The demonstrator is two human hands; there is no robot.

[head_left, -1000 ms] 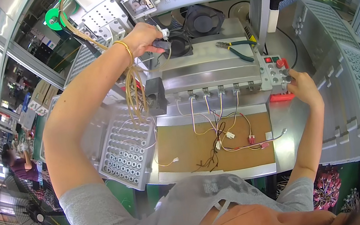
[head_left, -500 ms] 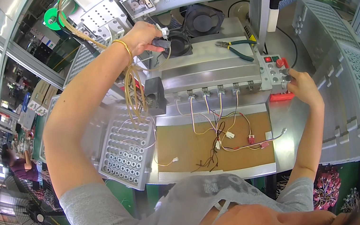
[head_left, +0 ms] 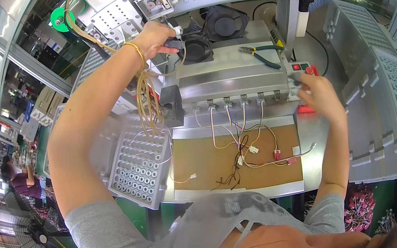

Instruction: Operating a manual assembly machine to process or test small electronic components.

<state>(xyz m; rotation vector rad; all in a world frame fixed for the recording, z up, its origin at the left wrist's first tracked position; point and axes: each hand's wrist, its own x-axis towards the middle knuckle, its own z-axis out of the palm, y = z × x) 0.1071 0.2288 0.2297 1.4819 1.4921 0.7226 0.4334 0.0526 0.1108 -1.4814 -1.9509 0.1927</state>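
Note:
My left hand (head_left: 154,39) is raised at the soldering head of the bench machine. Its fingers are closed round a small white fitting (head_left: 176,31) with a thin tan tube; a dark grey cover shows on a fingertip. My right hand (head_left: 320,96) is over the left side of the control box (head_left: 299,67), fingers reaching out with dark-covered tips and nothing visible in them. Between my hands, several thin wires hang from clips (head_left: 244,99) along the metal fixture (head_left: 234,83). Their white and red connectors (head_left: 277,154) lie on the brown board (head_left: 199,158).
Green-handled cutters (head_left: 265,54) lie on the fixture's top, before two black fans (head_left: 224,21). A tray of round parts (head_left: 138,172) stands at left, next to a dark block (head_left: 171,105). Tall grey racks (head_left: 375,119) stand at right. A red knob (head_left: 311,70) tops the control box.
My right hand has moved left across the control box, away from its grey buttons. My left hand stays at the white fitting, nearly unmoved. The wires lie as before.

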